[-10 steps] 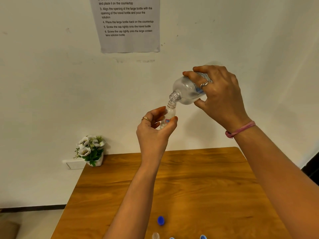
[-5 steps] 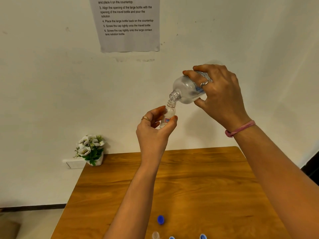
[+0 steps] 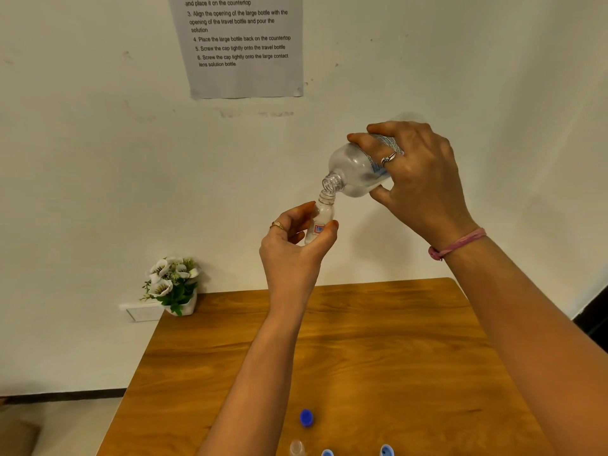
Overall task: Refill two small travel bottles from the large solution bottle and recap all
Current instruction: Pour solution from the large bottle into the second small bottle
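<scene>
Both my hands are up in the air above the table (image 3: pixel 378 340), so the wooden top beneath them lies open across its middle and far end. What stands in my way sits along the near edge: a dark blue cap (image 3: pixel 306 417), a small clear bottle (image 3: pixel 296 448) just beside it, and two lighter blue caps (image 3: pixel 327 452) (image 3: pixel 387 450) to the right. The flower pot (image 3: pixel 179 291) stands off the far left corner, against the wall (image 3: pixel 82 159).

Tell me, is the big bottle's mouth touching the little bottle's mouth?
Touching. The head view shows the big bottle, tipped by the right hand, with its mouth resting on the rim of the little bottle in the left hand; no gap shows.
</scene>
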`<state>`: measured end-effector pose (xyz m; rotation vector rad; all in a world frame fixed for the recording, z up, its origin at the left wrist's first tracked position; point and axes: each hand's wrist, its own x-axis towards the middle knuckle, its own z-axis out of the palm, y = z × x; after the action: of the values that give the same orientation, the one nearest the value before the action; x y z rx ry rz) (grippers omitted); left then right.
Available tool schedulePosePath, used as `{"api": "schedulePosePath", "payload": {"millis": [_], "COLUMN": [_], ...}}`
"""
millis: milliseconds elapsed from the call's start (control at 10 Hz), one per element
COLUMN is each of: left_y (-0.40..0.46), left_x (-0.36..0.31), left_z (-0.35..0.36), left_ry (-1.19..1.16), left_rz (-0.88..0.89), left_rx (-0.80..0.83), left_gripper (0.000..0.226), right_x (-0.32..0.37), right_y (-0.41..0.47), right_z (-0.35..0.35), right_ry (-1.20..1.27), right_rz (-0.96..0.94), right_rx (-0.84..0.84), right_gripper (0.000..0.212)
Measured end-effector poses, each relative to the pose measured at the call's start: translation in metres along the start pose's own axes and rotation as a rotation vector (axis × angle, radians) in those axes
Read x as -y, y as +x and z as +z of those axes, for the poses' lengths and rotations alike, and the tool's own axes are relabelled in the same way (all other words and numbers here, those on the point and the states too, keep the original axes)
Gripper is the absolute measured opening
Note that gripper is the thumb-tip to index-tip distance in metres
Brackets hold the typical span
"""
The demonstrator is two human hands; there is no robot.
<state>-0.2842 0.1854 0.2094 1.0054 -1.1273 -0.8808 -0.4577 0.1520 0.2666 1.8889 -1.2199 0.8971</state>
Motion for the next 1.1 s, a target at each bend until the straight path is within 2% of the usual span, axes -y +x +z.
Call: {"api": "schedulePosePath", "payload": {"millis": [1100], "left_y": [-0.0032], "left_x": [-0.0015], "left_z": [0.0011], "left_ry": [0.025], "left_rz": [-0.012], "left_rx": [-0.007], "left_gripper": [0.034], "right_x": [0.0017], "right_y": [-0.0014], "right_z": [-0.0043], "right_ry": [-0.008], "right_rz": [0.001], "right_rx": [0.002], "right_gripper": [0.062]}}
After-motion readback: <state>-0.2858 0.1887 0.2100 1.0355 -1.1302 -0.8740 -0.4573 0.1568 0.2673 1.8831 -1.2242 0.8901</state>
